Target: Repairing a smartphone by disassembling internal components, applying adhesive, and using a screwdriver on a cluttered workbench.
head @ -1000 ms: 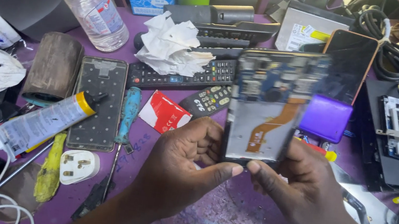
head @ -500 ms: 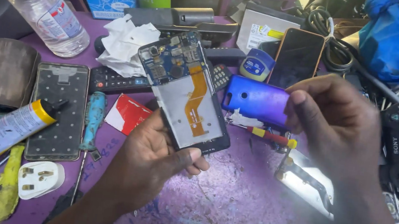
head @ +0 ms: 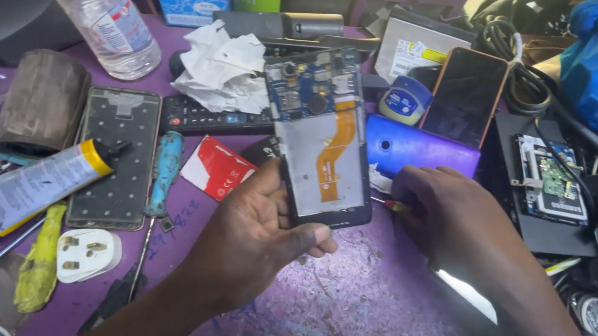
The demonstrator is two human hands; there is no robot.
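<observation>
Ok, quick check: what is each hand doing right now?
Left hand: closed on the opened phone, held up, circuit side showing.
Right hand: fingers curled over a small red-and-yellow tool; firm hold cannot be told.

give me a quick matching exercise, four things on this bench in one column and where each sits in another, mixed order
Things:
1. opened phone
2. purple back cover
3. blue-handled screwdriver
4. white plug

Places:
A. flat on the bench just beyond the right hand
B. near the left edge, beside a yellow rag
C. held up in the left hand
D. lying right of the perforated grey panel

Pairs: 1-C, 2-A, 3-D, 4-B
</observation>
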